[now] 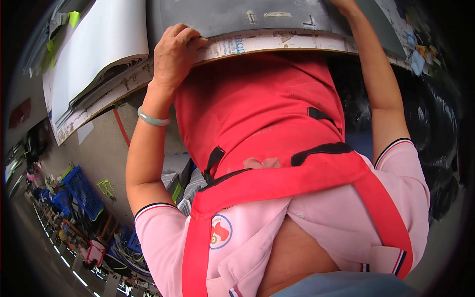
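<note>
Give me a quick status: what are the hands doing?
Left hand grips the table edge, fingers curled over it. Right hand on the grey sheet, mostly out of frame. Red apron hangs between the arms.

A grey concrete floor runs down the left side. On it stand blue plastic crates, with more crates and mixed clutter in a row further off. A red cable trails across the floor. Black bags pile up at the right edge.
</note>
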A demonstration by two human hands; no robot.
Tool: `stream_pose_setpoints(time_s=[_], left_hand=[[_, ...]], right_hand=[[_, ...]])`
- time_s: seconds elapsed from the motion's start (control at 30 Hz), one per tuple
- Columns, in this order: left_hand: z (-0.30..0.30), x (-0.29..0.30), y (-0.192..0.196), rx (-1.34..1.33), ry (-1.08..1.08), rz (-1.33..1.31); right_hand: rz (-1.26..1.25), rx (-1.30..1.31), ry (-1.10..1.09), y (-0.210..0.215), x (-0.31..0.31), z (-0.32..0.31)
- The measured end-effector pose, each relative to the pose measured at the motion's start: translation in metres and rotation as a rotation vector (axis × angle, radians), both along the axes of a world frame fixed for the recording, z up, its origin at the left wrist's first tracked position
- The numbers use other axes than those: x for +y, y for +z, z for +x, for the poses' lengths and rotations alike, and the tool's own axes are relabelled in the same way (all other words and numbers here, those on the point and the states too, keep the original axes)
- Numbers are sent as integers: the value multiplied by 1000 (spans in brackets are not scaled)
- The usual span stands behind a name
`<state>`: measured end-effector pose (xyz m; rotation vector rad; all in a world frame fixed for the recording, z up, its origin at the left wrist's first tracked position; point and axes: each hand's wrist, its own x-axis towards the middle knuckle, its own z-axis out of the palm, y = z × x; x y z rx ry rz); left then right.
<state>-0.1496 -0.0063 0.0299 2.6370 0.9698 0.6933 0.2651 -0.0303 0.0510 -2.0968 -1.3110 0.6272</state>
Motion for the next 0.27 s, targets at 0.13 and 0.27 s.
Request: stream_pose_setpoints(time_s=[0.13, 0.27], left_hand=[[-3, -3, 4, 33, 25, -47], [-2, 0, 1, -18, 3, -29]], right_hand=[[27, 20, -14, -10, 4, -1], [-2, 80, 18, -11, 7, 6]])
